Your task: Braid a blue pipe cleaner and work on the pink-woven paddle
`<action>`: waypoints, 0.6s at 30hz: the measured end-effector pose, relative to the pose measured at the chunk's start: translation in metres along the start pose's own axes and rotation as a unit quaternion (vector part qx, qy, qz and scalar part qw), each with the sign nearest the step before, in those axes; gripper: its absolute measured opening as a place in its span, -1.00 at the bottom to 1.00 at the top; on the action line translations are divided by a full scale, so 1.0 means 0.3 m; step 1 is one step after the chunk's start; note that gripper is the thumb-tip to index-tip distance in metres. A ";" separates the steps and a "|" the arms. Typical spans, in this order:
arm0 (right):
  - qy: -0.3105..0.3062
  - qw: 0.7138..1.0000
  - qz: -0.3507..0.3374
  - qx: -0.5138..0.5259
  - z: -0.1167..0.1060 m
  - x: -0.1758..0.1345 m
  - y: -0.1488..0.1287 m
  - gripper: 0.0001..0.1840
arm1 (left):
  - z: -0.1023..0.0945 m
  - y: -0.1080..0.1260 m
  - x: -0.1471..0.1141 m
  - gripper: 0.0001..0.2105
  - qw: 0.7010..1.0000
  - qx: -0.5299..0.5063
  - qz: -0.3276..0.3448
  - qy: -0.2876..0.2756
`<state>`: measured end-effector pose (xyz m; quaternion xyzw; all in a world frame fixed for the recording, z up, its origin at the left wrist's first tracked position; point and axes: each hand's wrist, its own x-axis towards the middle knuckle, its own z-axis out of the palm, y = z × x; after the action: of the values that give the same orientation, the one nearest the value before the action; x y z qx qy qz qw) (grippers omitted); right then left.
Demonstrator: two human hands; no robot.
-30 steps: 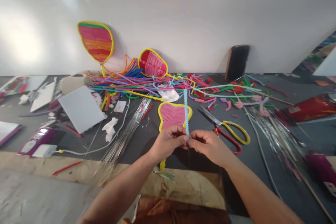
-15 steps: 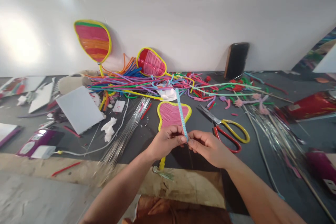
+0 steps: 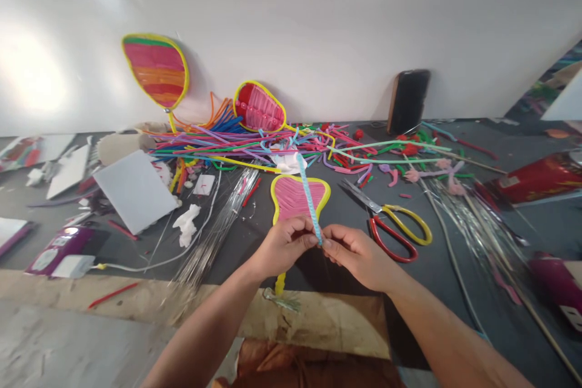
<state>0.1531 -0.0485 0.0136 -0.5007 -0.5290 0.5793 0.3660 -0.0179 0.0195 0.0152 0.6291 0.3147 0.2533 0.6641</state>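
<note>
Pale blue and ridged like twisted cord, a slim strip (image 3: 309, 197) rises from the fingertips of the person beside me, leaning left as it goes up and away. One second ago it stood almost straight, across the right lobe of the pink panel (image 3: 291, 197). Now it slants over the panel's inner part, and its top has swung across to the crumpled white tissue (image 3: 285, 163) farther off.

The left hand (image 3: 287, 247) and the right hand (image 3: 357, 254) meet at the strip's lower end, thumbs and fingers pinching it from either side. That grip looks much the same as it was; it is the strip's lean that has changed.

Beneath the strip, the yellow-rimmed panel lies on the dark table (image 3: 248, 254), its near part hidden by the left hand. A yellow stem (image 3: 280, 284) shows on the near side of that wrist. Just right of the right hand lie the scissors (image 3: 364, 197), one handle loop yellow and the other red, where they were before.

On the far side, a tangle of coloured stems (image 3: 195, 142) spreads along the foot of the white wall (image 3: 295, 30). A striped paddle (image 3: 157, 73) stands at far left, a smaller pink-and-red paddle (image 3: 259, 106) near it, and a dark phone (image 3: 409, 102) is propped at far right.
</note>
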 end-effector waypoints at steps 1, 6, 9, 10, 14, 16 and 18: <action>0.005 1.000 0.001 0.005 0.002 0.001 -0.002 -0.67 | -0.001 -0.005 0.000 -0.80 1.000 -0.009 -0.002 0.008; 0.024 1.000 0.005 0.008 0.007 0.001 -0.006 -0.68 | -0.004 -0.007 0.002 -0.75 0.999 -0.039 -0.004 0.029; 0.027 1.000 0.006 0.010 0.008 0.000 -0.007 -0.69 | -0.005 0.001 0.003 -0.75 0.999 -0.039 -0.001 0.015; 0.029 1.000 0.005 0.011 0.008 0.000 -0.007 -0.69 | -0.007 0.003 0.003 -0.75 0.999 -0.035 -0.001 0.010; 0.033 0.999 0.004 0.019 0.008 0.000 -0.008 -0.69 | -0.014 0.003 0.003 -0.76 1.000 -0.025 0.008 -0.007; 0.032 0.999 0.005 0.021 0.007 0.000 -0.007 -0.70 | -0.016 0.001 0.003 -0.78 0.999 -0.029 0.017 -0.006; 0.033 0.999 0.006 0.018 0.005 -0.001 -0.005 -0.70 | -0.017 0.001 0.003 -0.80 0.999 -0.039 0.018 -0.003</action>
<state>0.1515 -0.0488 0.0151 -0.5161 -0.5029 0.5741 0.3888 -0.0211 0.0235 0.0154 0.6096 0.2908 0.2752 0.6842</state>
